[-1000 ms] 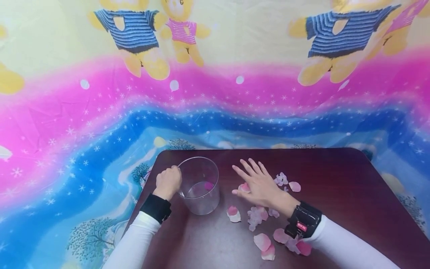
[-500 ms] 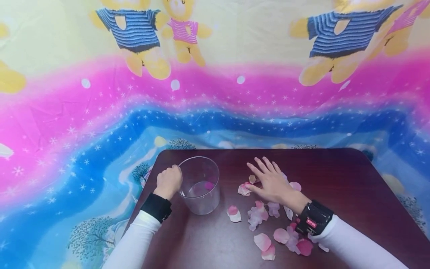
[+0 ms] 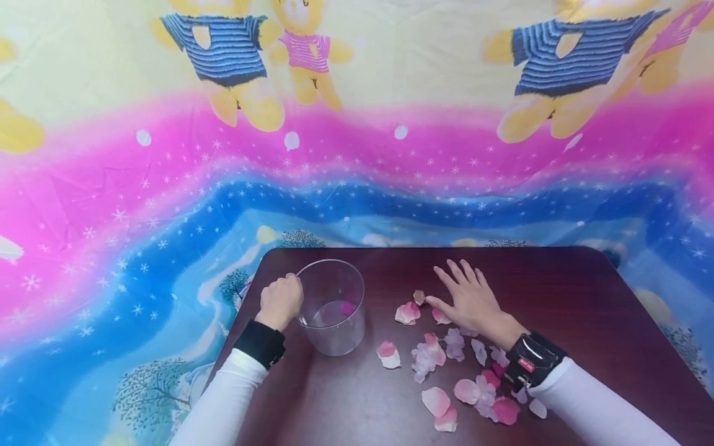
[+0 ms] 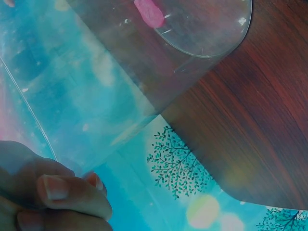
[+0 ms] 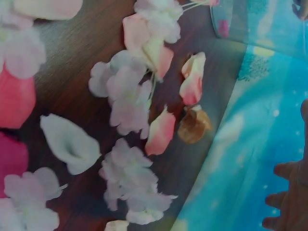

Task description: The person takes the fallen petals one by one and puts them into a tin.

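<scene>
My left hand point(image 3: 281, 302) grips the left side of a clear plastic bucket point(image 3: 334, 341) at its rim; whether it holds a handle there is hidden. A magenta petal point(image 3: 347, 308) lies inside on the bottom. Fingers spread, my right hand point(image 3: 471, 300) hovers over scattered artificial petals and blossoms, holding nothing. Near its thumb are a brown dried-looking petal point(image 5: 194, 125) and a pink-white petal point(image 3: 408, 313). Pale lilac blossoms point(image 3: 424, 359) lie in front of the hand, and a white petal point(image 5: 71, 144) shows in the right wrist view.
Dark red wooden table point(image 3: 346, 402) with rounded far corners. Nearer me lie pink petals point(image 3: 436, 401) and a deep pink petal point(image 3: 506, 411); another two-tone petal point(image 3: 388, 354) is beside the bucket. A cartoon-bear cloth point(image 3: 362, 155) hangs behind the table.
My right hand has moved to the right, away from the bucket, uncovering the brown petal and several others. The left hand and bucket have stayed in place.
</scene>
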A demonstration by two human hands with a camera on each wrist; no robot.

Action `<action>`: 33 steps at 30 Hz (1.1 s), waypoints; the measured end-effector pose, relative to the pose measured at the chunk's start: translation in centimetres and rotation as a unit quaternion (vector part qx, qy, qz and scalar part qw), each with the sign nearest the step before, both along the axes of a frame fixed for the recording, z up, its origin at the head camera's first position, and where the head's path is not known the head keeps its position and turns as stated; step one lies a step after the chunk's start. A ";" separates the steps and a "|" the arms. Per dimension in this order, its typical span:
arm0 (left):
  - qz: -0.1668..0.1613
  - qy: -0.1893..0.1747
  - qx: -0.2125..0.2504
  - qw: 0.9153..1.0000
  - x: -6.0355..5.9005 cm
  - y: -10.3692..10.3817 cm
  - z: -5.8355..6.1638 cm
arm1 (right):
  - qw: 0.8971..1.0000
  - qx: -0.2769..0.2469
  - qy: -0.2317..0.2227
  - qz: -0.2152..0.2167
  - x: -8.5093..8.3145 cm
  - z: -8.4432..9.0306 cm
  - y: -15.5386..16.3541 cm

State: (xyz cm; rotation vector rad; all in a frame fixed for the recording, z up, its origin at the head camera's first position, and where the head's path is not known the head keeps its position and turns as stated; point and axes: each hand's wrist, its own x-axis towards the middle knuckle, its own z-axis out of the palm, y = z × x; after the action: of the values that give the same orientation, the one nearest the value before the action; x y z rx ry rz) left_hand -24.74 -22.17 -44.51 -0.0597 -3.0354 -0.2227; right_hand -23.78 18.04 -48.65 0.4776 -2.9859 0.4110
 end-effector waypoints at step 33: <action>0.003 -0.009 -0.004 1.000 -0.2 -0.1 -0.2 | 0.997 0.028 0.000 -0.069 -2.0 -5.7 6.6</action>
State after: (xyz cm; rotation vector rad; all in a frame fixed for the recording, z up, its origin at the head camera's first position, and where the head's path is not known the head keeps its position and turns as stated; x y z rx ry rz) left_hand -24.98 -22.31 -44.69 -0.0497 -3.0539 -0.2121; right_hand -25.77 24.65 -54.32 0.2745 -3.0135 0.3164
